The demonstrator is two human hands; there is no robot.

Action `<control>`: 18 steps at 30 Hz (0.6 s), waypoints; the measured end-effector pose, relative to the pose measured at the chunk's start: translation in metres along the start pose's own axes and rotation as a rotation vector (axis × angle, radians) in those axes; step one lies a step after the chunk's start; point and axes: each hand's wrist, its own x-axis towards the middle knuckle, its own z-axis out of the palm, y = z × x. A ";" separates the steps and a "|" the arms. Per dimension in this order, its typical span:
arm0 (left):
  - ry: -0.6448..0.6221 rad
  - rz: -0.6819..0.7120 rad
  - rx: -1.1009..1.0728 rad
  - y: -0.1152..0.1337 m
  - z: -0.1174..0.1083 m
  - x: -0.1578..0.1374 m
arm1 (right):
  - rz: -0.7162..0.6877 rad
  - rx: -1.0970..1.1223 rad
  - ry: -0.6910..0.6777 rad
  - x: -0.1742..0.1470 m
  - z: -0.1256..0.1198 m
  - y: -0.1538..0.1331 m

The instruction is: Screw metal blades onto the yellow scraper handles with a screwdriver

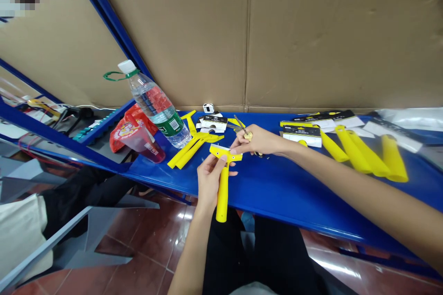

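Note:
My left hand (209, 177) is closed around the head of a yellow scraper (223, 193), its tubular handle hanging down toward my lap. Along the top edge of the head lies a thin metal blade (221, 147), and dark screw spots show on its face. My right hand (251, 140) reaches in from the right, thumb and fingers pinched at the blade end of the head. Tucked in the same hand is a thin metal tool (238, 122) with a yellowish knob; its exact kind is unclear. Small dark bits lie on the blue table (277, 193) under that hand.
More yellow scrapers (190, 147) lie left of my hands, near a water bottle (162, 110) and a reddish cup (145, 143). Blade packets (213, 123) sit behind. On the right are yellow handles (360, 152) and boxes (302, 134). A cardboard wall (311, 32) closes the back.

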 end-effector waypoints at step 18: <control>-0.159 0.623 0.834 0.011 -0.003 -0.015 | 0.050 0.156 0.136 -0.013 -0.003 -0.030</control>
